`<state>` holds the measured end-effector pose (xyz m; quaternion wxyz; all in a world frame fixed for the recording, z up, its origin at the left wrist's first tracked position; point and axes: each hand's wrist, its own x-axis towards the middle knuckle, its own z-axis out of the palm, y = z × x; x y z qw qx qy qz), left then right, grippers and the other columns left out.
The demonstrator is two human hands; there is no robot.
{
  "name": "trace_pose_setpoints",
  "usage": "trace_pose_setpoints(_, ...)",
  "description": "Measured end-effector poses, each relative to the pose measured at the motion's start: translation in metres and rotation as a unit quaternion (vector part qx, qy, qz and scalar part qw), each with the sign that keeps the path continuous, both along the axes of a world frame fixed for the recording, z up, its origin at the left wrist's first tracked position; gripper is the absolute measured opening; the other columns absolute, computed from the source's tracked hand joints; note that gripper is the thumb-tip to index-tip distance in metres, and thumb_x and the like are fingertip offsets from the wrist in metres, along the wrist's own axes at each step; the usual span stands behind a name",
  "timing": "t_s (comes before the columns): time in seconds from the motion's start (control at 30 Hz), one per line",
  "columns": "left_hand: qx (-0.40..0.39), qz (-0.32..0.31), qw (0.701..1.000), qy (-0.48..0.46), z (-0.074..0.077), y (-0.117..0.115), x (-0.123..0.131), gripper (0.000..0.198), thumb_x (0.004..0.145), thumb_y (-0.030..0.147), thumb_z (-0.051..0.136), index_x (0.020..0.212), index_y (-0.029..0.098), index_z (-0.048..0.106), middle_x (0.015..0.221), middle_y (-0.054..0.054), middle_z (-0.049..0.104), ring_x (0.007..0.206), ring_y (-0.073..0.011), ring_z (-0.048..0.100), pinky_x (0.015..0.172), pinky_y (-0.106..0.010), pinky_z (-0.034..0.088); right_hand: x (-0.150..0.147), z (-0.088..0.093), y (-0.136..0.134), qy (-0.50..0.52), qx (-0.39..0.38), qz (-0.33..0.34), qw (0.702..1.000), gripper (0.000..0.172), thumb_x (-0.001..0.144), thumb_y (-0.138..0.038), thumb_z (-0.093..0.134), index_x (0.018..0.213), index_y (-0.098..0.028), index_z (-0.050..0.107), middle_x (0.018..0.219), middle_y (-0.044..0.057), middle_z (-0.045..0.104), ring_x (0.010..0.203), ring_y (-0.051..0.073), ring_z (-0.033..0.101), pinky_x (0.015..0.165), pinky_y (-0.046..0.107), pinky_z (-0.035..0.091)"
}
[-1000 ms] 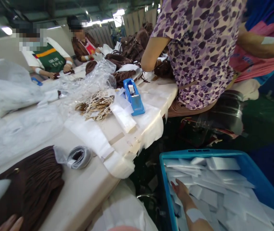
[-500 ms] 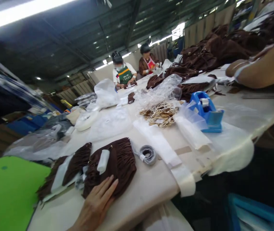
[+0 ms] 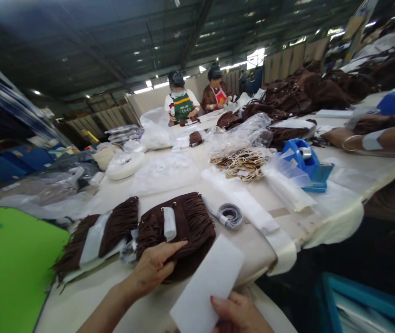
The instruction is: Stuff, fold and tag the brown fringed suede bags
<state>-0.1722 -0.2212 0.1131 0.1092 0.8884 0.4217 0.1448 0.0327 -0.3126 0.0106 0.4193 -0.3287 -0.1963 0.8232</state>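
A dark brown fringed bag (image 3: 192, 226) lies on the table in front of me, with a white wrapped roll (image 3: 170, 224) on its upper part. My left hand (image 3: 153, 266) is at the bag's near edge, index finger stretched along the top and thumb lower down, gripping the flap edge. In my right hand (image 3: 239, 312), closed between thumb and fingers, is a white sheet (image 3: 211, 282), tilted at the table's front edge beside the bag. Just beyond the bag sits a coiled grey strap (image 3: 230, 216). Left of it lies another fringed bag (image 3: 119, 226) with a white band across it.
A blue tape dispenser (image 3: 310, 164) stands right of a pile of tan tags with white strings (image 3: 241, 164). White strips (image 3: 241, 199) lie nearer. A green panel (image 3: 13, 268) borders the left. Another person's arm (image 3: 388, 138) reaches in from the right; two people work at the far end.
My right hand has come into view from below with the white sheet. My left hand has gone from lying flat on the bag to gripping its near edge.
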Motion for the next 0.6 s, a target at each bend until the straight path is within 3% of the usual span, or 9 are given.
trace_pose_setpoints(0.07,-0.074,0.031,0.997,-0.017,0.005,0.002,0.000,0.045,0.075,0.013,0.043,0.117,0.023,0.059,0.104,0.000,0.069,0.089,-0.0138,0.065,0.082,-0.023,0.051,-0.025,0.019,0.009,0.016,-0.103,0.032,0.994,0.042,0.058,-0.040,0.076,0.081,-0.009,0.060,0.062,0.009,0.067,0.048,0.015,0.063,0.047,0.020,0.048)
trace_pose_setpoints(0.13,-0.129,0.052,0.990,-0.025,0.007,0.004,0.000,0.044,0.077,0.017,0.043,0.118,0.022,0.058,0.105,-0.001,0.068,0.090,-0.0146,0.064,0.083,-0.024,0.050,-0.037,0.033,0.018,-0.004,-0.176,0.046,0.983,0.032,0.062,-0.033,0.075,0.076,-0.010,0.057,0.055,0.005,0.064,0.045,0.015,0.063,0.043,0.020,0.047)
trace_pose_setpoints(0.2,-0.149,0.061,0.987,-0.023,0.006,0.004,0.000,0.045,0.076,0.018,0.044,0.119,0.022,0.057,0.106,-0.002,0.068,0.092,-0.0150,0.063,0.085,-0.025,0.048,-0.045,0.043,0.026,-0.014,-0.202,0.036,0.979,0.023,0.069,-0.028,0.069,0.076,-0.012,0.054,0.055,0.003,0.063,0.049,0.015,0.064,0.045,0.020,0.048)
trace_pose_setpoints(0.3,-0.126,0.063,0.990,-0.007,0.002,0.003,0.000,0.047,0.075,0.017,0.044,0.120,0.022,0.056,0.105,-0.002,0.068,0.092,-0.0160,0.063,0.086,-0.027,0.049,-0.059,0.051,0.034,-0.003,-0.196,-0.007,0.981,0.014,0.075,-0.024,0.063,0.075,-0.013,0.054,0.057,0.001,0.064,0.054,0.013,0.065,0.052,0.020,0.050)
trace_pose_setpoints(0.4,-0.077,0.044,0.996,0.010,-0.001,0.001,0.000,0.048,0.074,0.012,0.044,0.119,0.021,0.057,0.110,-0.002,0.066,0.098,-0.0169,0.062,0.088,-0.030,0.048,-0.077,0.057,0.042,0.019,-0.180,-0.035,0.983,0.010,0.071,-0.020,0.062,0.075,-0.012,0.057,0.059,0.001,0.064,0.056,0.010,0.063,0.060,0.020,0.051)
trace_pose_setpoints(0.6,0.044,0.004,0.999,0.027,-0.011,-0.001,-0.001,0.042,0.074,0.009,0.046,0.113,0.017,0.060,0.104,-0.005,0.068,0.094,-0.0184,0.064,0.081,-0.032,0.054,-0.090,0.055,0.055,0.032,-0.147,0.001,0.989,0.013,0.060,-0.018,0.067,0.069,-0.012,0.059,0.064,0.003,0.066,0.059,0.009,0.062,0.064,0.021,0.050)
